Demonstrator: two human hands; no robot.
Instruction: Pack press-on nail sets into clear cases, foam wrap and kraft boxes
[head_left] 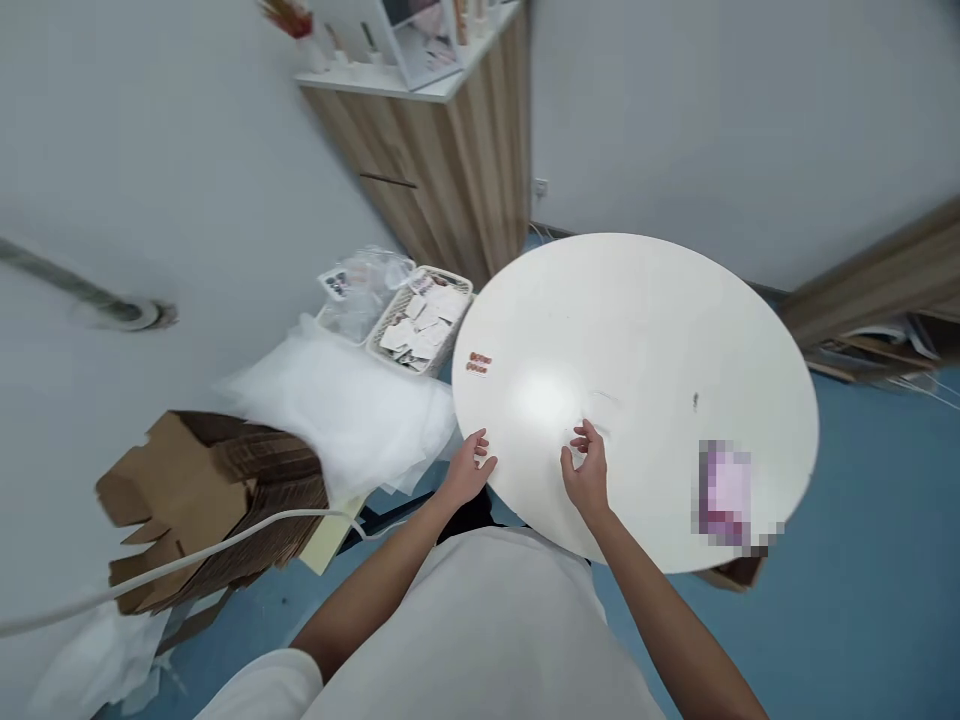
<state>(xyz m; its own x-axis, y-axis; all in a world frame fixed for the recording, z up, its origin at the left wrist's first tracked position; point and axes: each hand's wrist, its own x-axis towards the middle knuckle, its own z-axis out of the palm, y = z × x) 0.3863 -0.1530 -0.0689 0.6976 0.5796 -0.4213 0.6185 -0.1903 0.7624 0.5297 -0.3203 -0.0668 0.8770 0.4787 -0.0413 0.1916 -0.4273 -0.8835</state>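
My left hand (470, 467) is at the near left edge of the round white table (645, 300). Its fingers and thumb are apart, with nothing in them. Farther right, my right hand (587, 470) hovers over or rests on the tabletop, fingers curled and thumb apart. Just beyond its fingertips lies a faint, see-through item (602, 408), perhaps clear plastic; whether the fingers touch it is unclear. Two short rows of small reddish-brown pieces (478, 363) lie near the table's left edge. A small dark item (695, 402) lies on the right half.
A blurred-out pinkish-purple thing (726, 490) sits at the table's right. Left of the table are a white basket of paper pieces (424, 325), white sheets (345, 400), and stacked flattened cardboard (202, 490). A white cable (225, 547) crosses the lower left. A wooden cabinet (450, 150) stands behind.
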